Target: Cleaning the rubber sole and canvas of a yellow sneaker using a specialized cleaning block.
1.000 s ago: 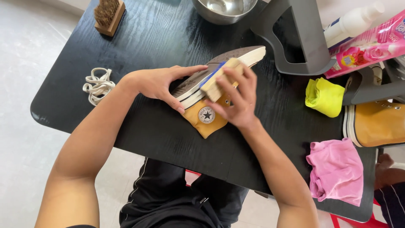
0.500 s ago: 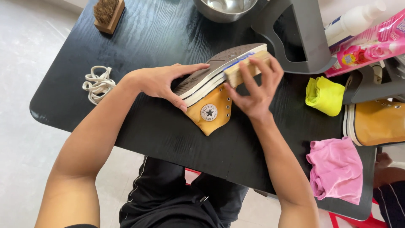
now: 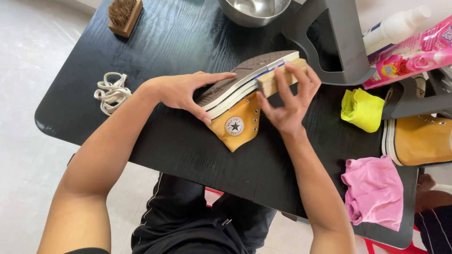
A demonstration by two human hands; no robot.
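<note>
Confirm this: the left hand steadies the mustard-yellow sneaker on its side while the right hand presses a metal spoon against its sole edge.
Not a spoon. In the head view the right hand presses a wooden block against the sole edge of the sneaker, steadied by the left hand.

A home shoe-cleaning spot: a black bench (image 3: 165, 42) on pale tiled floor (image 3: 28, 117), carrying a scrub brush (image 3: 123, 15), steel bowl (image 3: 254, 10), cleaner bottles (image 3: 400, 33) and cloths (image 3: 374, 190).

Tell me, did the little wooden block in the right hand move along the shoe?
Yes. The wooden block in the right hand slid along the shoe edge, from near the round star patch toward the grey stand.
</note>
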